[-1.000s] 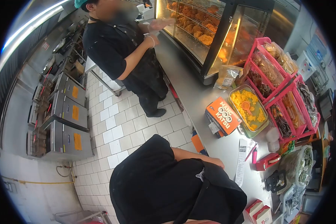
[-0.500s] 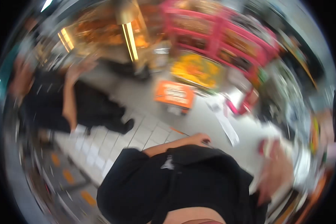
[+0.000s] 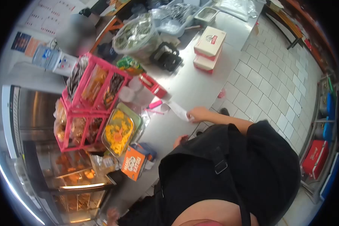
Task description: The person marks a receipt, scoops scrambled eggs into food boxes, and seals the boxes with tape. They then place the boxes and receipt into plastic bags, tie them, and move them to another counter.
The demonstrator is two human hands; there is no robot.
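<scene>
My right hand [image 3: 198,114] reaches over the steel counter's edge, its fingers closed on the near end of a long white paper strip [image 3: 179,110]. The strip's far end lies on the counter, near a pink marker-like object [image 3: 155,104] and a red box [image 3: 152,85]. Close to the front of my black apron, my left hand [image 3: 180,141] is partly hidden. Its fingers look curled around something small and dark that I cannot make out.
A pink rack [image 3: 81,113] of packaged food, a tray [image 3: 136,119] of yellow pieces and an orange box [image 3: 133,162] stand on the left. Stacked cartons [image 3: 209,41] and a clear tub [image 3: 133,37] stand farther back. Another person's hand [image 3: 113,216] shows at lower left.
My view has swung right, shifting the counter leftward in the picture. My right hand has come from the right side to the paper strip and closed on it.
</scene>
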